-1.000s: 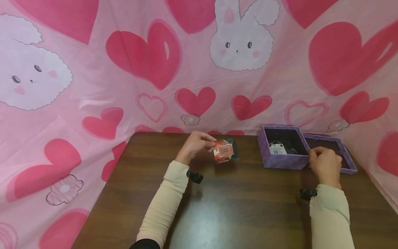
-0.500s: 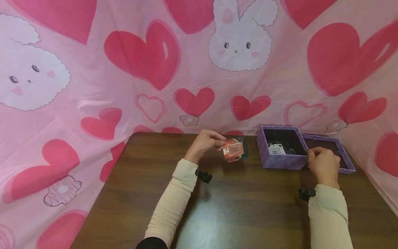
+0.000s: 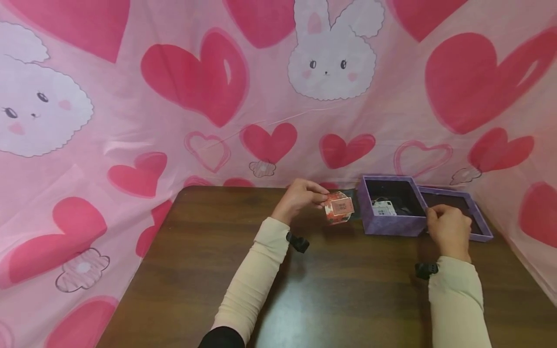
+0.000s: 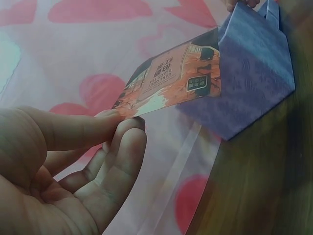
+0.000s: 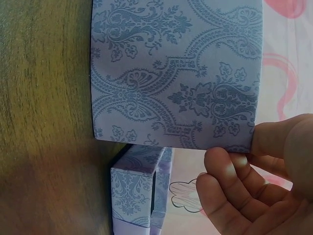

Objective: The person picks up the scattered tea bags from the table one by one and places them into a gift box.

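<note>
left hand grip pinching packet, now nearer purple box | right hand grip pinching box corner, unmoved

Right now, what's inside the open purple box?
In the head view, the purple box shows a dark interior with a small white printed item near its front left. The near wall hides the floor in front, and the rest is too dark to tell.

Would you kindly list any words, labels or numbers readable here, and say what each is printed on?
Nothing can be read for certain.
Orange patterned packet pinched by the left hand: dark printed lines and a small square label, too blurred to read.
White tag inside the open purple patterned box: marks too small to read.
Purple box wall: ornament only, no text.
</note>
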`<move>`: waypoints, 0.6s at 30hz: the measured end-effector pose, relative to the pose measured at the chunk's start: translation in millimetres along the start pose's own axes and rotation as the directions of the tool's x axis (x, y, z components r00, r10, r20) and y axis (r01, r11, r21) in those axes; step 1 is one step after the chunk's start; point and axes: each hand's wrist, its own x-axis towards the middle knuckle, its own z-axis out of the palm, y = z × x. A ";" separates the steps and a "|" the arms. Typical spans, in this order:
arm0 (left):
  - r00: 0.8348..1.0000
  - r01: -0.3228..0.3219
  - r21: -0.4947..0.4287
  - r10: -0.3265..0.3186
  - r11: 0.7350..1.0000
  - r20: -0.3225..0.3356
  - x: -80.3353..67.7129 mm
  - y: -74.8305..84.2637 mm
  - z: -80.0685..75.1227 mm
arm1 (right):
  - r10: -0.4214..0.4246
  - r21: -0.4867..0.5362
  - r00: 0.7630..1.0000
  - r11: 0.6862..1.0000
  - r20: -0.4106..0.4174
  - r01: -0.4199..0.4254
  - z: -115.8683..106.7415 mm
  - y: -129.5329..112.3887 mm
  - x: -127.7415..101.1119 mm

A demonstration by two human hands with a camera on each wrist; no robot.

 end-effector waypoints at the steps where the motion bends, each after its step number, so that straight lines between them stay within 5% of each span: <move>1: 1.000 0.006 -0.003 -0.006 1.000 0.005 1.7 0.8 2.8 | -0.001 -0.001 1.000 1.000 -0.001 0.001 0.3 0.5 0.4; 18: 0.999 0.033 -0.076 -0.032 0.997 0.015 24.5 4.2 38.4 | 0.001 0.000 1.000 1.000 -0.021 -0.001 1.3 2.2 0.8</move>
